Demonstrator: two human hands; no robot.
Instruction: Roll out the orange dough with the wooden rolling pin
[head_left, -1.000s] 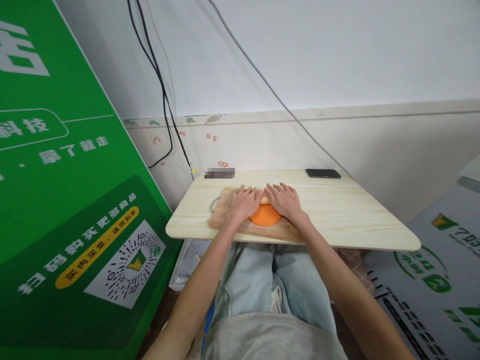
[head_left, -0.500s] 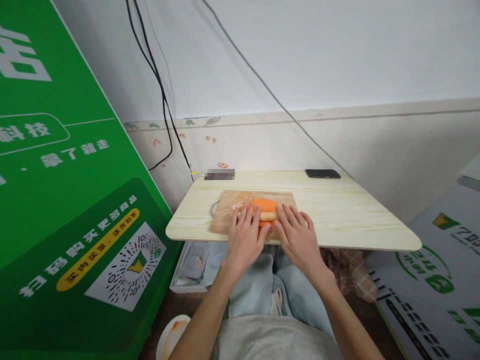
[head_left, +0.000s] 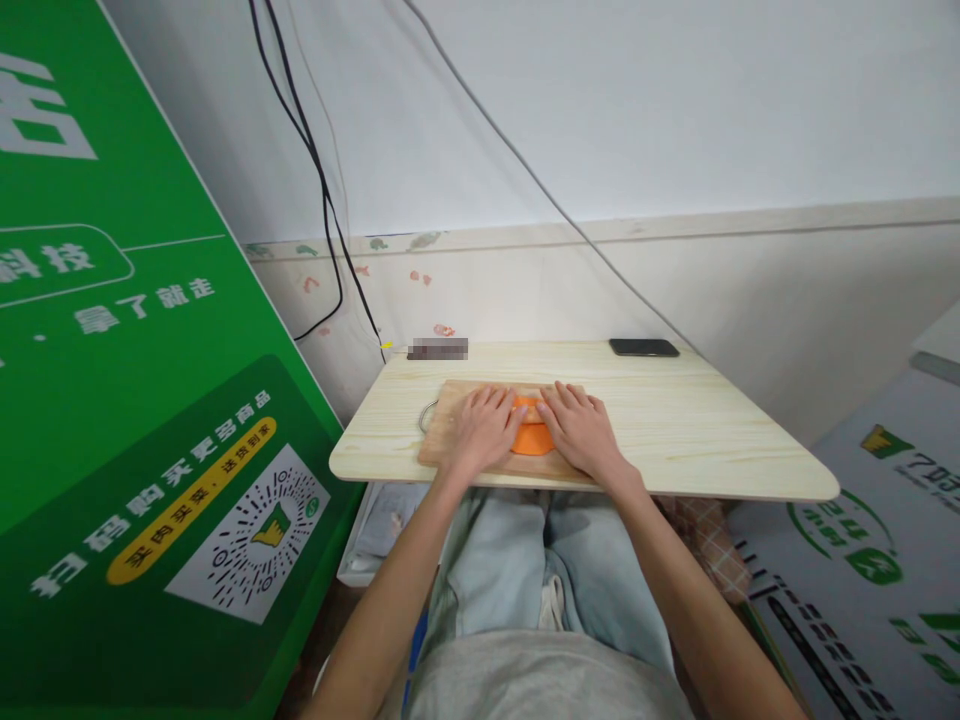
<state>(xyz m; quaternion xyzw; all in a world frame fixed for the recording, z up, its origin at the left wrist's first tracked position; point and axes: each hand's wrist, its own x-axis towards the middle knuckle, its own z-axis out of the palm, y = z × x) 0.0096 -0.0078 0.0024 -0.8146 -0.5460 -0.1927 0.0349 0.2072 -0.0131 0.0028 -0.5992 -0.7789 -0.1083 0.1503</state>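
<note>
Hands (head_left: 486, 428) two, rolling pin (head_left: 529, 413) one, dough (head_left: 533, 440) one

rolling pin (head_left: 531, 413): ends under left hand (head_left: 486, 428), right hand (head_left: 581, 428)
orange sheet (head_left: 534, 440): partly hidden between hands
dark object (head_left: 439, 349): pixelated, beyond left hand

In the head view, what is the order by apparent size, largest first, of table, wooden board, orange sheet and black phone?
Table
Wooden board
Orange sheet and black phone: unsure, as the sheet is partly covered.
</note>
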